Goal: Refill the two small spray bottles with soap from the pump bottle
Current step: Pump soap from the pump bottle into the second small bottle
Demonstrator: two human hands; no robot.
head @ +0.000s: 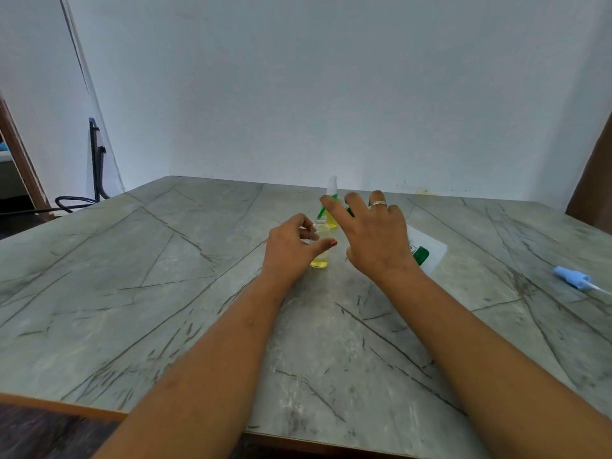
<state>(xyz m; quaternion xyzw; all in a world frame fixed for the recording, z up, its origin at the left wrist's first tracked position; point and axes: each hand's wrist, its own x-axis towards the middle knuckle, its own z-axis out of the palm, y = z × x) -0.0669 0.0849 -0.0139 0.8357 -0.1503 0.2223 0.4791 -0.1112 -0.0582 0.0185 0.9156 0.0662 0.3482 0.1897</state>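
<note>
Shows left hand (291,251) curled round uncapped spray bottle (320,260) toward tabletop's (165,293) far edge, contact unclear; right hand (376,241) spread, empty. Likely light, slick, tippy; best gripped mid-body.

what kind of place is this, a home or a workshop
Probably a plain room in a home: a marble-patterned table in a corner of bare white walls, a black cable trailing by a wooden door frame, and a small spray bottle in the left hand.
</note>
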